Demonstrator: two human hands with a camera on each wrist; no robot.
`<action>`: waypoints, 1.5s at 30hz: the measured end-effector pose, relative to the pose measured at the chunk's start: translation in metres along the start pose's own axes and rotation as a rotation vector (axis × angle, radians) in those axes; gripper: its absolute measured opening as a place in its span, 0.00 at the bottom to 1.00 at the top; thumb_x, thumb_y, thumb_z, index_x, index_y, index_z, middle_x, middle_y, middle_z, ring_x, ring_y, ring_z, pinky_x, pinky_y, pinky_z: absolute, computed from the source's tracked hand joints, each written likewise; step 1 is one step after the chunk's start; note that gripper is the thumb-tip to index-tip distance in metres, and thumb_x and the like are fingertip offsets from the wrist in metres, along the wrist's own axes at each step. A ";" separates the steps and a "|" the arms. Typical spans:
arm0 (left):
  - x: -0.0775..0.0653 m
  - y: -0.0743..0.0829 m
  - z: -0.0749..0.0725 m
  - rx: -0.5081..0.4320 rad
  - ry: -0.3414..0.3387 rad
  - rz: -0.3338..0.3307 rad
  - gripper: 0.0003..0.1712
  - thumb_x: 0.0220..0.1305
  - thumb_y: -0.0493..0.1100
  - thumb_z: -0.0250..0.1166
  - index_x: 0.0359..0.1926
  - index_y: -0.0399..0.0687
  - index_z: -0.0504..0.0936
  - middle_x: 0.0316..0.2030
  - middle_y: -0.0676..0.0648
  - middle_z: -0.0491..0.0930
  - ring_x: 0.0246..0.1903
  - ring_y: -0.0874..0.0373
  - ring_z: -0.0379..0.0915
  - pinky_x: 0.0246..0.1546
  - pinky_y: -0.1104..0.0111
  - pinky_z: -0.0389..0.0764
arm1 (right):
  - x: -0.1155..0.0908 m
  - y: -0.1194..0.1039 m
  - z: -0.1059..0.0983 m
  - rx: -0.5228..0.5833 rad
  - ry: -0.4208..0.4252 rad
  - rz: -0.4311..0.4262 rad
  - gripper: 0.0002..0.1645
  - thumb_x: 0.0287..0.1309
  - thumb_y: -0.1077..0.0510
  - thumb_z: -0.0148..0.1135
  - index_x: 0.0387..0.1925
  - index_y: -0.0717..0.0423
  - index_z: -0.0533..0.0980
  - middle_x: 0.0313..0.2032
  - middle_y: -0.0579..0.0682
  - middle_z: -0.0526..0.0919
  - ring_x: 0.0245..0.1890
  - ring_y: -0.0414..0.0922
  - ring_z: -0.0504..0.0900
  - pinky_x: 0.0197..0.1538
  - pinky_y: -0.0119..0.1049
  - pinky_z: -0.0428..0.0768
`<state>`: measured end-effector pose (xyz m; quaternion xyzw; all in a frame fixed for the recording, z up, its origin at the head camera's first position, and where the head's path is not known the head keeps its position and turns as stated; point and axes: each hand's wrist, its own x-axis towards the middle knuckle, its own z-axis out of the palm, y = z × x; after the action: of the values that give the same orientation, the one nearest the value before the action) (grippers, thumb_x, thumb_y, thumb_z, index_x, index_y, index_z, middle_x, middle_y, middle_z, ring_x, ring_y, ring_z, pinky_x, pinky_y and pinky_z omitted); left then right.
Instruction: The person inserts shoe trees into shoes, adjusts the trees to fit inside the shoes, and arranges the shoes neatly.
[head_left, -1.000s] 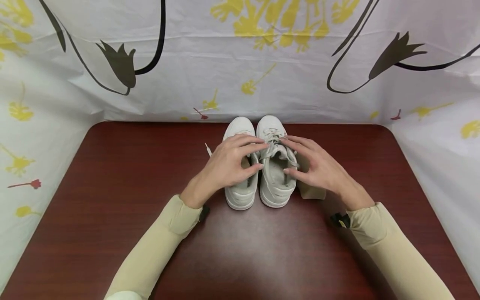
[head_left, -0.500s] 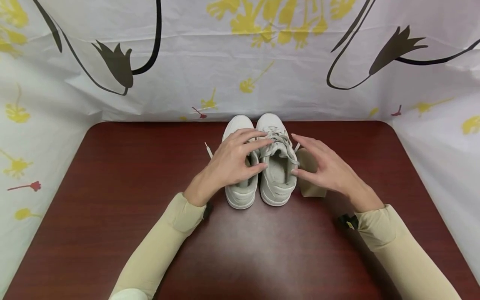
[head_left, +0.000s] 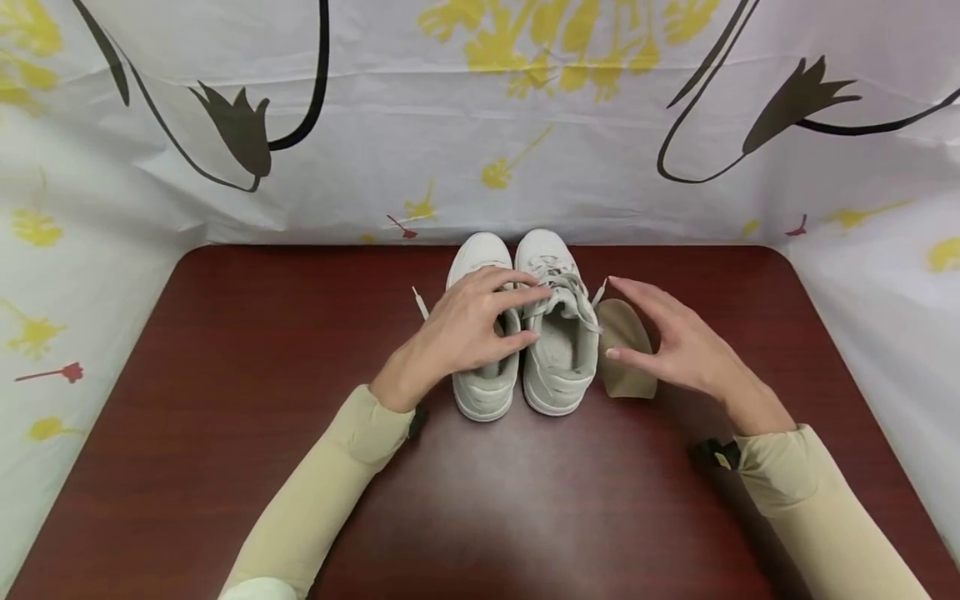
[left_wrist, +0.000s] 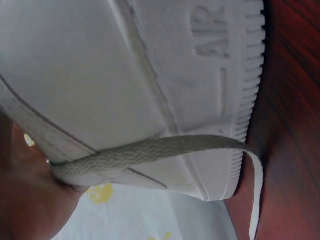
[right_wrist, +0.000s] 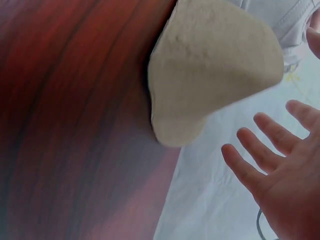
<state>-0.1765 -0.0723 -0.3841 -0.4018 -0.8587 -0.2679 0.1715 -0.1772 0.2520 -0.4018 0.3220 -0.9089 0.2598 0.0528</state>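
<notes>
Two white sneakers stand side by side at the back of the table, toes toward the wall. My left hand [head_left: 471, 323] lies across the left sneaker [head_left: 483, 398], its fingers spread loosely toward the right sneaker [head_left: 557, 379]; whether they press on it cannot be told. In the left wrist view a flat shoelace [left_wrist: 165, 147] hangs down the left sneaker's side. Right of the pair stands a curved tan insert [head_left: 622, 321], seen close in the right wrist view. Beside and partly over it, my right hand [head_left: 686, 342] has its fingers extended and holds nothing.
The dark red wooden table [head_left: 300, 350] has rounded back corners. A white sheet [head_left: 420, 167] with yellow and dark plant prints hangs behind it and at both sides. A lace end [head_left: 420, 302] sticks out left of the sneakers.
My right hand has moved away from the right sneaker to the right, uncovering its lace end and more of the tan insert. My left hand stays nearly where it was.
</notes>
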 end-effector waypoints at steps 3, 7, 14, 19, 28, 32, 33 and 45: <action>0.002 -0.001 -0.002 -0.017 0.008 -0.008 0.28 0.58 0.53 0.72 0.60 0.57 0.82 0.55 0.50 0.79 0.57 0.53 0.72 0.63 0.65 0.66 | -0.003 0.003 -0.006 -0.017 0.004 -0.005 0.58 0.43 0.51 0.80 0.75 0.44 0.60 0.69 0.51 0.67 0.68 0.51 0.66 0.69 0.29 0.57; 0.004 -0.003 -0.004 0.000 -0.010 -0.023 0.28 0.58 0.53 0.72 0.61 0.57 0.82 0.56 0.50 0.79 0.57 0.53 0.73 0.63 0.65 0.66 | -0.006 0.005 -0.008 -0.030 -0.015 -0.005 0.57 0.43 0.49 0.80 0.75 0.44 0.61 0.69 0.50 0.67 0.68 0.51 0.66 0.68 0.25 0.56; 0.008 -0.002 -0.005 0.040 -0.053 -0.035 0.29 0.59 0.53 0.71 0.62 0.57 0.81 0.59 0.51 0.79 0.58 0.53 0.74 0.65 0.65 0.64 | -0.011 0.009 -0.004 -0.043 -0.040 -0.014 0.54 0.41 0.49 0.82 0.71 0.53 0.67 0.69 0.52 0.68 0.67 0.51 0.68 0.66 0.20 0.53; 0.009 -0.002 -0.003 0.045 -0.069 -0.034 0.30 0.60 0.54 0.71 0.63 0.58 0.80 0.59 0.51 0.79 0.58 0.54 0.74 0.65 0.65 0.64 | -0.018 0.010 -0.002 -0.023 -0.064 -0.014 0.51 0.40 0.48 0.82 0.68 0.53 0.71 0.69 0.53 0.68 0.66 0.53 0.68 0.64 0.17 0.52; 0.007 -0.001 0.001 0.072 -0.086 -0.061 0.33 0.57 0.57 0.72 0.64 0.60 0.79 0.60 0.53 0.78 0.58 0.55 0.74 0.64 0.64 0.65 | -0.030 0.015 0.010 -0.039 -0.113 -0.032 0.48 0.40 0.51 0.82 0.67 0.47 0.73 0.69 0.56 0.66 0.68 0.58 0.65 0.65 0.21 0.51; 0.006 0.000 0.002 0.085 -0.087 -0.082 0.34 0.56 0.58 0.73 0.64 0.62 0.78 0.60 0.54 0.78 0.59 0.55 0.73 0.64 0.64 0.65 | -0.034 0.016 0.012 -0.052 -0.112 -0.036 0.47 0.41 0.53 0.82 0.67 0.46 0.73 0.69 0.57 0.66 0.67 0.58 0.64 0.66 0.29 0.54; 0.006 0.001 0.002 0.085 -0.086 -0.085 0.34 0.56 0.58 0.73 0.64 0.62 0.78 0.60 0.54 0.78 0.59 0.55 0.73 0.64 0.64 0.65 | -0.034 0.016 0.013 -0.056 -0.112 -0.039 0.47 0.41 0.53 0.82 0.67 0.46 0.74 0.69 0.57 0.66 0.67 0.59 0.65 0.66 0.31 0.56; 0.004 0.002 0.006 0.063 -0.081 -0.086 0.34 0.55 0.57 0.73 0.64 0.62 0.79 0.59 0.54 0.78 0.58 0.54 0.73 0.62 0.63 0.66 | -0.040 0.013 0.013 -0.070 -0.096 -0.027 0.45 0.43 0.49 0.81 0.66 0.43 0.75 0.69 0.55 0.67 0.66 0.57 0.67 0.62 0.37 0.63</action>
<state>-0.1779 -0.0651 -0.3863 -0.3696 -0.8894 -0.2313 0.1375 -0.1528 0.2765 -0.4290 0.3443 -0.9145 0.2112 0.0238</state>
